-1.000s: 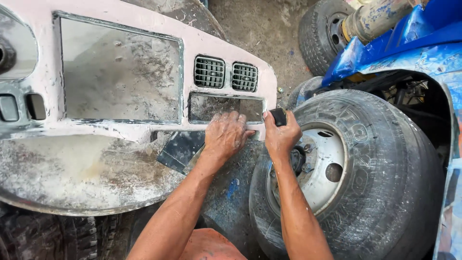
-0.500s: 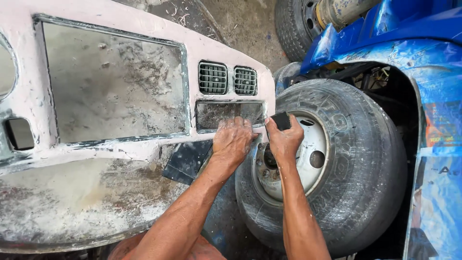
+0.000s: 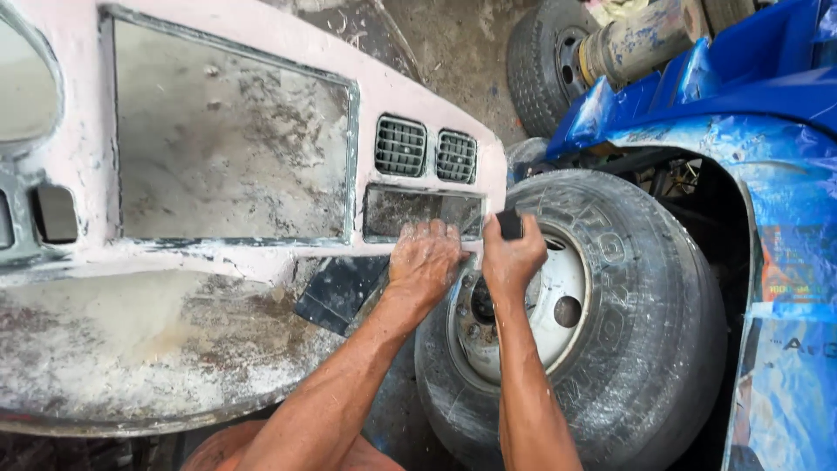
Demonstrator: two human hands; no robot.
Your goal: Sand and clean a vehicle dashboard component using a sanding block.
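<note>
Both hands worked the pink panel beside the tyre. Left hand pressed flat, its grip released, under the rectangular opening. Right hand had its grip clenched around a dark block.

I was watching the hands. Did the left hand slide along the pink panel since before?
Cannot tell. The left hand rests under the rectangular opening, as earlier; only the camera clearly shifted.

Most of the small dark block hidden inside the right hand, its shape unclear.
</note>
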